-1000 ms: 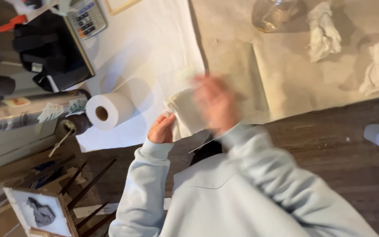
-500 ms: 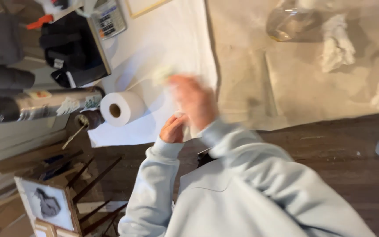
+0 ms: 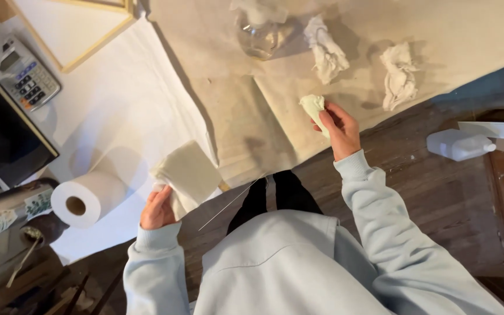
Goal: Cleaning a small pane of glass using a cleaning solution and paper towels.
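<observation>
Pinching a crumpled paper wad (image 3: 313, 107), right hand (image 3: 340, 129); left hand (image 3: 157, 209) holds folded sheet (image 3: 189, 173).

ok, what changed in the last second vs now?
The right hand swung away from the left hand out to the right and now holds a crumpled wad. Unchanged: the left hand keeps its folded paper towel, and the paper towel roll stays put.

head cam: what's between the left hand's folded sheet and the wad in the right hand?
In the head view, only bare tan paper sheeting lies between the folded sheet and the wad; nothing stands on that stretch.
</observation>
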